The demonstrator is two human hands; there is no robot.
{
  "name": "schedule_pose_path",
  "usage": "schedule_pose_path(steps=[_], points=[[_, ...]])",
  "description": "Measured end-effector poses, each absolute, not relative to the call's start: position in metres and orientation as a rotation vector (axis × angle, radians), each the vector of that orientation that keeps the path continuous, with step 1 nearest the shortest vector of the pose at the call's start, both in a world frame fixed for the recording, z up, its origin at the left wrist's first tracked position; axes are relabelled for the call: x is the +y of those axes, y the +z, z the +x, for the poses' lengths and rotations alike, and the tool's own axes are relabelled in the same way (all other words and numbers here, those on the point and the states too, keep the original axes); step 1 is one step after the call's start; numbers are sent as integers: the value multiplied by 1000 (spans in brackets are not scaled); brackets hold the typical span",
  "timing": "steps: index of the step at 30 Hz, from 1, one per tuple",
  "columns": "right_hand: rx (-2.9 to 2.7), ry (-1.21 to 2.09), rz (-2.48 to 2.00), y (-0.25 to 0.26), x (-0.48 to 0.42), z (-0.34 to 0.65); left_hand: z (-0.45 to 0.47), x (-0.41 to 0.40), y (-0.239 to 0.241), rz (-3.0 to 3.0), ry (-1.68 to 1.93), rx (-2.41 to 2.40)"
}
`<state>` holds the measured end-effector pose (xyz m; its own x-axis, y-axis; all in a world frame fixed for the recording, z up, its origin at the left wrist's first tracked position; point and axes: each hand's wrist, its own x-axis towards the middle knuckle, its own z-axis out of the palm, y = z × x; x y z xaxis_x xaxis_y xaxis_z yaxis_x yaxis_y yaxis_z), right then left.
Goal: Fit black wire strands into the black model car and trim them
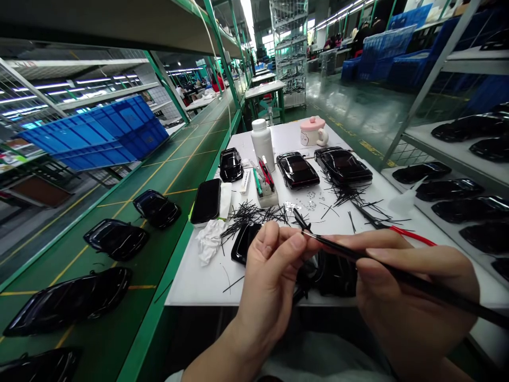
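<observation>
My left hand [274, 265] is closed, pinching a small black plastic part [299, 218] between thumb and fingertips. In my right hand [413, 286] lies a slim black brush-like tool [421, 286], gripped like a pen, its shiny tip touching or very close to the small part. Below the hands, a glossy black model car [334, 273] sits at the table's near edge, mostly covered. Another black car body [243, 244] shows beside my left wrist. Thin black strips [258, 213] lie scattered just beyond the hands.
On the white table [191, 286] stand a white bottle [262, 140], a pink-lidded mug [313, 132], a tool holder [267, 196], a phone [205, 201], crumpled tissue [210, 241] and red-handled cutters [411, 235]. Model cars rest on the green conveyor [167, 175] at left and the rack [421, 132] at right.
</observation>
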<state>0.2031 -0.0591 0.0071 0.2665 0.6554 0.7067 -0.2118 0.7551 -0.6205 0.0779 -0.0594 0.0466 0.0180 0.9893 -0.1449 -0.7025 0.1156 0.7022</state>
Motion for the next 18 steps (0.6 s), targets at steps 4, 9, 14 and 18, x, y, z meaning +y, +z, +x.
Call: schedule_pose_path(steps=[4,9,14,18], points=[[-1144,643,-426,5,-59,204,79,-60,46,521,1406,723],[-1124,619,-479,7,-59,207,78,-59,41,570,1391,808],[-1182,688,-637,-3,-68,215,48,-55,30,810,1641,1014],[-1266,814,-701,-29,-81,216,10,-58,8,1022,1816,1274]])
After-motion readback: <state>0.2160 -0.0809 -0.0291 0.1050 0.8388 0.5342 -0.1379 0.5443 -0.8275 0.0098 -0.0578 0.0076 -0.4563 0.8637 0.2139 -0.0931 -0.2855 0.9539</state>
